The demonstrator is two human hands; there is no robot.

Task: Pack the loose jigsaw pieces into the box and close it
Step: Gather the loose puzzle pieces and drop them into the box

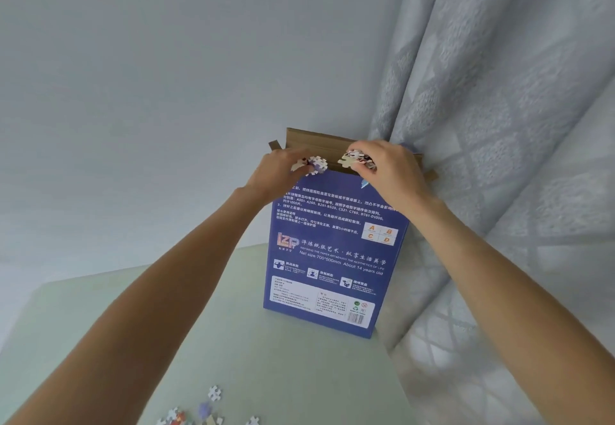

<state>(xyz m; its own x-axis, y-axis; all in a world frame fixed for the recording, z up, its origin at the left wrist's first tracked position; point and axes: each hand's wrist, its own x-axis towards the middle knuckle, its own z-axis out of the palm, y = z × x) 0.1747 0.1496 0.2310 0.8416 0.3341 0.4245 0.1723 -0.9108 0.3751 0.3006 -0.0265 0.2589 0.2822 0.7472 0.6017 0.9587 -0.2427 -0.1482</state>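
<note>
A: Where's the box (336,251)?
B: Upright on the table (233,341), flaps open on top

A: And the hands?
B: Left hand (276,171) pinches pieces (312,165) in curled fingers (301,162) over the opening; right hand (387,171) grips a clump (354,158) there. More loose pieces (206,411) lie nearer

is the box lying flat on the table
No, the box stands upright on the table, its open top flaps up by both hands.
</note>
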